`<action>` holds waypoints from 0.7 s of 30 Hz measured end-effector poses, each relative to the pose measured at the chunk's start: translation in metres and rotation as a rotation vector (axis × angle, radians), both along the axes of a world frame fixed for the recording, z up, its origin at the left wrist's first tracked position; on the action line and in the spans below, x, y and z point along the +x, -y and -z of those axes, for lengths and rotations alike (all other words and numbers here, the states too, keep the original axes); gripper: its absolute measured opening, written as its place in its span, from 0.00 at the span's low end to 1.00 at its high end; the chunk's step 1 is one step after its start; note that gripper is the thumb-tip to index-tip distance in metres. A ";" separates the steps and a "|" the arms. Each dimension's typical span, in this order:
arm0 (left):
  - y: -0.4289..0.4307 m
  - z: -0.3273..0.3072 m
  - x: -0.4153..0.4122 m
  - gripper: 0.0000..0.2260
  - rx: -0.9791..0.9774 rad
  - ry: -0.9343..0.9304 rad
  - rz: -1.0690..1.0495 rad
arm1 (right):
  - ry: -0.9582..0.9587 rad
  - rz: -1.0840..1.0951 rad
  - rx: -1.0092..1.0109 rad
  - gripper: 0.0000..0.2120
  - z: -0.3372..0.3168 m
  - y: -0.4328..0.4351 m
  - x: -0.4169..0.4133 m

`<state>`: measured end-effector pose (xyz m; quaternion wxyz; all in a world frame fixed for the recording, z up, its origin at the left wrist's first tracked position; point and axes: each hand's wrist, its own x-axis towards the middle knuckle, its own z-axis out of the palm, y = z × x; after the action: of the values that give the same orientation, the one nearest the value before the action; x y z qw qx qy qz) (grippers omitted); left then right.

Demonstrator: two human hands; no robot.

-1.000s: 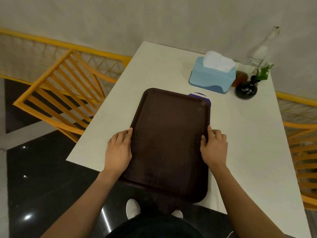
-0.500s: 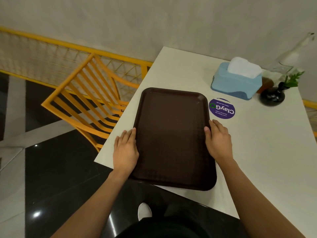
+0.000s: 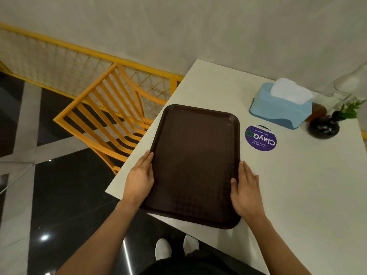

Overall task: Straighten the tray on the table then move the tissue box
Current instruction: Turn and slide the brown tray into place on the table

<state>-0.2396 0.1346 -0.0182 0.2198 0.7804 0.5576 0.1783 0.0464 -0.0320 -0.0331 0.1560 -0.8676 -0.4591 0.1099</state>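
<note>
A dark brown rectangular plastic tray lies flat on the white rectangular table, its long sides running from about 6 o'clock toward 12, and its near left corner juts a little past the table's front edge. The left hand lies flat along the tray's left rim, fingers straight and together, pressing the edge rather than curling round it. The right hand does the same on the right rim, palm down on the table, thumb touching the tray's side (neither hand is closed on anything).

At roughly 2 o'clock from the tray, well apart from it, stands the light blue plastic tissue box with a white tissue bulging from its top. Between the two, just beside the tray's far right corner, sits a round purple sticker with white lettering. At 3 o'clock from the box is a small round black vase holding a green sprig, and behind it a clear glass bottle, blurred. An orange slatted metal chair stands at 10 o'clock, off the table's left side.
</note>
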 end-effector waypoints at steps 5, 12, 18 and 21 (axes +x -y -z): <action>-0.015 -0.002 0.004 0.22 0.002 -0.026 0.017 | 0.024 0.005 0.004 0.29 -0.002 -0.014 -0.001; -0.063 -0.003 0.003 0.19 0.021 0.010 0.095 | 0.007 0.077 0.029 0.28 -0.003 -0.036 -0.016; -0.105 -0.006 0.004 0.18 0.044 0.015 0.197 | -0.005 0.184 0.046 0.27 -0.010 -0.055 -0.036; -0.121 -0.008 0.002 0.19 0.049 0.037 0.269 | -0.026 0.246 0.086 0.26 -0.014 -0.062 -0.048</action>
<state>-0.2374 0.2553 -0.0103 0.2331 0.8498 0.4392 0.1750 -0.0018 0.0304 -0.0189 0.2114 -0.9084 -0.3514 0.0812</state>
